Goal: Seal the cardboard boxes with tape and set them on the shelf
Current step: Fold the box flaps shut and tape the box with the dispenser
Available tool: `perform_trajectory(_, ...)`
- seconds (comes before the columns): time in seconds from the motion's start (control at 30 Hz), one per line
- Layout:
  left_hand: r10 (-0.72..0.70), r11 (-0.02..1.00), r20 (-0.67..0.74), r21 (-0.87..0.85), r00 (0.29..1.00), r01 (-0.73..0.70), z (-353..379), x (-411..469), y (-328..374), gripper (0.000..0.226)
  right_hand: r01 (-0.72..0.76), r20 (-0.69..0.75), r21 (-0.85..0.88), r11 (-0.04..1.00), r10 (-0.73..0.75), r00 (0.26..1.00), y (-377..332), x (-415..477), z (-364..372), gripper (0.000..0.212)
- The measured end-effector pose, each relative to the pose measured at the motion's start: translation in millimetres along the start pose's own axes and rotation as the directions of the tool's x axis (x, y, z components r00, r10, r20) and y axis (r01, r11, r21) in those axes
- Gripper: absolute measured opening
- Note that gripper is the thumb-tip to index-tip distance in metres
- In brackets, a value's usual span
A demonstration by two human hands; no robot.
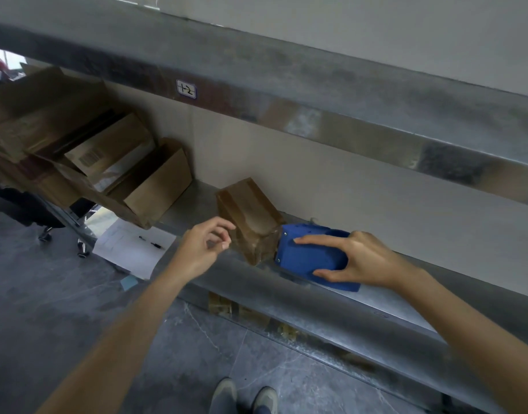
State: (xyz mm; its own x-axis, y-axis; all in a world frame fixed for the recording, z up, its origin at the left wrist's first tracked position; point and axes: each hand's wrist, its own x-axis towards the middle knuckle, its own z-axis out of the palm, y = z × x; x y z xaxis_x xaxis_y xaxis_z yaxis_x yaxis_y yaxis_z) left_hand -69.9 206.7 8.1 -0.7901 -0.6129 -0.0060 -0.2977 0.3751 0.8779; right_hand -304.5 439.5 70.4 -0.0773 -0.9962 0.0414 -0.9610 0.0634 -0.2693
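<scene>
The small cardboard box (251,216), glossy with brown tape, sits tilted on the steel shelf (385,306), near its front edge. The right hand (364,261) grips a blue tape dispenser (310,255), thumb underneath and index finger stretched along the top, its nose pressed against the box's right end. The left hand (203,246) hovers just beside the box's near-left corner, fingers loosely curled with nothing visible between them. On the beam above is a white sticker (186,89) with "1-2" handwritten on it. Further left on the shelf stand several open cartons (155,186), one bearing a printed barcode (88,159) too blurred to read. A paper sheet (128,249) with two pens lies on the grey floor below.
</scene>
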Motion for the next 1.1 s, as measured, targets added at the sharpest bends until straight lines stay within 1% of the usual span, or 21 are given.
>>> perform_trajectory(0.1, 0.062, 0.998, -0.023, 0.029, 0.998, -0.062, 13.0, -2.0, 2.3, 0.035, -0.035, -0.014, -0.037, 0.999, 0.035, 0.999, 4.8, -2.0, 2.5, 0.065)
perform_trajectory(0.23, 0.135, 0.991, -0.043, 0.031, 0.99, -0.134, 27.1, -0.8, 2.7, 0.036, -0.056, 0.006, -0.081, 0.995, 0.057, 0.998, 9.5, -1.8, 5.2, 0.065)
perform_trajectory(0.37, 0.138, 0.985, -0.053, 0.11, 0.989, -0.132, 37.8, 4.2, -9.3, 0.038, -0.071, 0.03, -0.092, 0.993, 0.074, 0.997, 9.3, 0.2, 8.7, 0.065)
perform_trajectory(0.57, 0.157, 0.983, -0.085, 0.111, 0.984, -0.148, 46.0, 7.3, -18.7, 0.039, -0.102, 0.056, -0.103, 0.99, 0.108, 0.993, 8.7, 2.3, 11.8, 0.065)
perform_trajectory(0.73, 0.208, 0.974, -0.144, 0.122, 0.967, -0.191, 50.9, 9.6, -21.6, 0.037, -0.114, 0.06, -0.093, 0.989, 0.12, 0.991, 10.7, 5.9, 13.4, 0.067)
perform_trajectory(0.83, 0.252, 0.965, -0.197, 0.13, 0.948, -0.229, 55.2, 11.0, -24.3, 0.038, -0.117, 0.064, -0.096, 0.988, 0.124, 0.99, 12.4, 7.6, 14.9, 0.067)
perform_trajectory(0.93, 0.303, 0.951, -0.236, 0.14, 0.923, -0.277, 59.9, 14.3, -28.2, 0.034, -0.125, 0.064, -0.096, 0.987, 0.132, 0.989, 13.5, 8.7, 16.2, 0.066)
perform_trajectory(1.0, 0.303, 0.944, -0.266, 0.214, 0.915, -0.25, 61.9, 16.2, -31.5, 0.031, -0.13, 0.062, -0.103, 0.986, 0.136, 0.989, 14.1, 9.3, 17.5, 0.066)
perform_trajectory(1.07, 0.307, 0.912, -0.322, 0.369, 0.896, -0.18, 61.8, 18.1, -31.2, 0.031, -0.134, 0.059, -0.101, 0.986, 0.141, 0.988, 14.4, 9.7, 18.7, 0.065)
perform_trajectory(1.1, 0.327, 0.89, -0.338, 0.424, 0.882, -0.168, 61.1, 19.4, -30.5, 0.03, -0.14, 0.057, -0.1, 0.985, 0.146, 0.988, 14.5, 10.1, 19.1, 0.065)
